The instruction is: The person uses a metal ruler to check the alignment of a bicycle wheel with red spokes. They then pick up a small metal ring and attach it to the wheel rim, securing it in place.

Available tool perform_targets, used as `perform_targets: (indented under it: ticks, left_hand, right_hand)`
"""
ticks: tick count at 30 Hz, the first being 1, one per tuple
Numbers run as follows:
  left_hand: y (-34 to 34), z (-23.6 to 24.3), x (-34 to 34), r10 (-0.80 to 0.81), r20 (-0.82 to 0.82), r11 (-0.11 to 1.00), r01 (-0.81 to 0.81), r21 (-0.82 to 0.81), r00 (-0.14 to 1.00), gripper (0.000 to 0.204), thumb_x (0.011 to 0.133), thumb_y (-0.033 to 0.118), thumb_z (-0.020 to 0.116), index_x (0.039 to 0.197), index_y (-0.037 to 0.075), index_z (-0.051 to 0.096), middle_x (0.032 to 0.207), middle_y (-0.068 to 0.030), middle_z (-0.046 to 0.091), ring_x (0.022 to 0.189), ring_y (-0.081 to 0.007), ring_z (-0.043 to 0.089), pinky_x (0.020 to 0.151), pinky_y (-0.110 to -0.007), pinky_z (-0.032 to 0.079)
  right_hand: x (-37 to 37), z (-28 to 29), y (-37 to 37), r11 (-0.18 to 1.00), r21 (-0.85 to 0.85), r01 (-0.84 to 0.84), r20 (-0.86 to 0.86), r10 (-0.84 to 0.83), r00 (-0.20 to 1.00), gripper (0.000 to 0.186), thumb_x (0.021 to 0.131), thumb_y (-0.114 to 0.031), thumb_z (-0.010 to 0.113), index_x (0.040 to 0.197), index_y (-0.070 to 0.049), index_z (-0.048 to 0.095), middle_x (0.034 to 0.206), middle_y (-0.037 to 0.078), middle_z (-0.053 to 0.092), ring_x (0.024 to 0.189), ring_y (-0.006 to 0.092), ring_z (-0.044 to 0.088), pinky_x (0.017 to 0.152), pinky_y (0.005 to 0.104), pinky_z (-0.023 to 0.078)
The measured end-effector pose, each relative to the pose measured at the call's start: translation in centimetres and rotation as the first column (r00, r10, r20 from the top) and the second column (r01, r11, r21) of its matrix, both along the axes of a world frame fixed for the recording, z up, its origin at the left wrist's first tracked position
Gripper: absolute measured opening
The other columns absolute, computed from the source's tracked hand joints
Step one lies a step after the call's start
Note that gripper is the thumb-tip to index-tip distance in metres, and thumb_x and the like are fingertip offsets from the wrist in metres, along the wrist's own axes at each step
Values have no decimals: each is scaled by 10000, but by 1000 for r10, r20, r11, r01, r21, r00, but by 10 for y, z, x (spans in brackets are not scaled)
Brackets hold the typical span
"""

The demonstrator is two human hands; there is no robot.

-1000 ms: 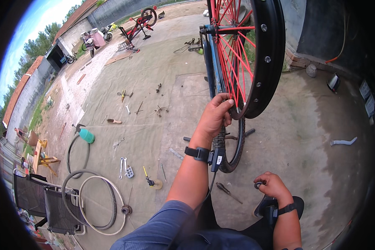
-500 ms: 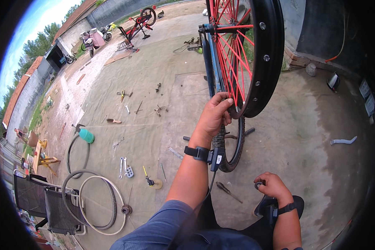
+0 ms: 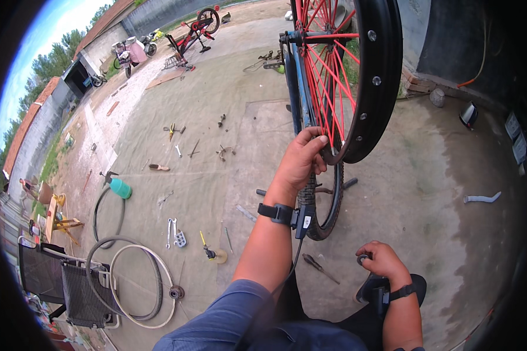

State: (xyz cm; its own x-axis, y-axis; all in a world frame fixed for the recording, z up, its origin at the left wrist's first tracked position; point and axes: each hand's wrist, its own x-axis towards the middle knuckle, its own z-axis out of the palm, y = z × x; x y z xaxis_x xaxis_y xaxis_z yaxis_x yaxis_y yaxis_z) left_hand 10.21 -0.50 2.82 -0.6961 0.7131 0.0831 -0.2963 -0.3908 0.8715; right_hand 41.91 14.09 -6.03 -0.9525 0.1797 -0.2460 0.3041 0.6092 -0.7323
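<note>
A bicycle wheel with a wide black rim [image 3: 376, 88] and red spokes [image 3: 327, 88] stands upright before me, mounted on a blue bicycle frame [image 3: 299, 88]. At the rim's lower edge my left hand [image 3: 305, 158] is closed, thumb and fingers pinching a red spoke near its silver end. My right hand [image 3: 383, 260] rests low over my knee, curled round a small round dark tool [image 3: 363, 258] whose exact kind I cannot make out. Below the rim is a second wheel's knobby black tyre [image 3: 334, 210], partly hidden by my left wrist.
A screwdriver [image 3: 319, 268] lies near my feet. Leftward are wrenches [image 3: 171, 232], a yellow-nozzled oil can [image 3: 215, 254], a teal spray bottle [image 3: 120, 187], loose tyres [image 3: 160, 286] and a folding chair [image 3: 85, 286]. A kettle-like item [image 3: 468, 115] stands at right.
The wheel has turned or shifted very slightly, its rim a little higher and to the right. My left hand has risen a touch with it. The right hand keeps its place.
</note>
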Motion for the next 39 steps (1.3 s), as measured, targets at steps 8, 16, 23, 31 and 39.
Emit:
perform_targets:
  ticks: [8,16,23,31,39]
  left_hand:
    - [0,0,0,1,-16,1000,-1,-5,1000,340,988,275,676,1239,63,590,784,-18,663,518,-99,627,455,-208,459]
    - [1,0,0,0,-13,1000,0,-4,1000,332,989,272,675,1232,61,594,799,-19,663,522,-99,628,455,-207,456]
    - [0,0,0,-1,-14,1000,1,5,1000,332,987,270,677,1229,59,594,802,-23,664,523,-103,630,454,-208,458]
    - [1,0,0,2,-3,1000,-2,14,1000,336,982,267,686,1231,62,590,803,-21,667,522,-101,636,452,-207,464]
    - [0,0,0,0,2,1000,0,24,1000,334,982,270,686,1226,63,592,809,-19,670,533,-99,640,453,-205,465]
  right_hand:
    - [0,1,-1,1000,3,1,10,-1,1000,264,776,-134,680,1024,-94,760,943,163,696,870,341,673,809,404,551]
    - [1,0,-1,1000,-22,6,-1,-6,1000,271,778,-127,678,1033,-88,761,946,166,694,868,339,675,812,401,549]
    - [1,1,0,1000,-31,1,-11,-1,1000,277,773,-118,675,1034,-87,762,946,166,692,868,341,673,813,401,548]
    - [0,2,-1,1000,-10,-1,9,1,1000,272,774,-121,671,1028,-91,764,941,167,690,863,342,671,807,402,547]
    - [0,5,-3,1000,-13,1,5,0,1000,274,776,-118,669,1031,-91,764,934,165,691,865,341,670,807,402,547]
